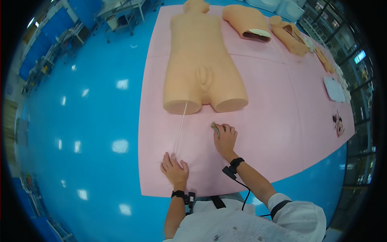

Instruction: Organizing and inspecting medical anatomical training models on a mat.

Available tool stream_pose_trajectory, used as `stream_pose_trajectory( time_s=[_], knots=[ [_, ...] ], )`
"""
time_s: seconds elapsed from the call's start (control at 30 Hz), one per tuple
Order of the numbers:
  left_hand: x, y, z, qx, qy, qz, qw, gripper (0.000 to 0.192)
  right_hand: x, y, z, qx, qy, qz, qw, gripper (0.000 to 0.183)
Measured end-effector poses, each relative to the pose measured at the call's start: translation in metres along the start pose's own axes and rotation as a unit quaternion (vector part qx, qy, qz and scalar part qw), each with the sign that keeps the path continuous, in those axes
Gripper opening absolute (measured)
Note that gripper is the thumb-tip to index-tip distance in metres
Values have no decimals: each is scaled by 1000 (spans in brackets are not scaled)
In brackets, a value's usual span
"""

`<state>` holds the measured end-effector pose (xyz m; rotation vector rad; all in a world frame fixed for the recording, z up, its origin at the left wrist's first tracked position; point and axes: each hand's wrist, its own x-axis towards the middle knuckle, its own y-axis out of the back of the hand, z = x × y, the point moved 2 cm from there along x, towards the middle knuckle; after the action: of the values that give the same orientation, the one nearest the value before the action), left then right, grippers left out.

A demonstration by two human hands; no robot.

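A beige medical training manikin torso (199,54) lies on a pink sheet (266,127), its cut thighs towards me. From the end of its left-side thigh in the picture, thin clear tubing (181,125) runs down to the fingertips of my left hand (174,169). That hand lies palm down with its fingers spread; whether it grips the tubing I cannot tell. My right hand (225,137) rests on the sheet below the other thigh, its fingers curled round a small greenish-brown object (215,128), whose kind is unclear.
At the upper right lie a hollow body-part model (248,21), a limb model with an open cavity (290,36) and a small hand-like model (325,60). A white tray (334,89) and a small dark-and-pink item (338,124) are near the right edge. A wheeled table (118,9) stands upper left.
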<state>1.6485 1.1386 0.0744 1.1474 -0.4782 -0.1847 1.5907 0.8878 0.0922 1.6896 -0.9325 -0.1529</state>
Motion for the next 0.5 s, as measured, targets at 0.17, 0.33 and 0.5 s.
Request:
stream_pose_trajectory(
  time_s=[0.17, 0.33, 0.5],
  knots=[
    [-2, 0, -7, -18, -21, 19, 999, 51, -77, 19, -34, 31, 10, -20, 999, 30],
    [-1, 4, -17, -105, -8, 8, 994, 49, -158, 51, -46, 41, 39, -26, 998, 32],
    [9, 74, -31, -421, 34, -359, 832, 38, -188, 60, -55, 20, -3, -11, 1000, 34]
  ],
)
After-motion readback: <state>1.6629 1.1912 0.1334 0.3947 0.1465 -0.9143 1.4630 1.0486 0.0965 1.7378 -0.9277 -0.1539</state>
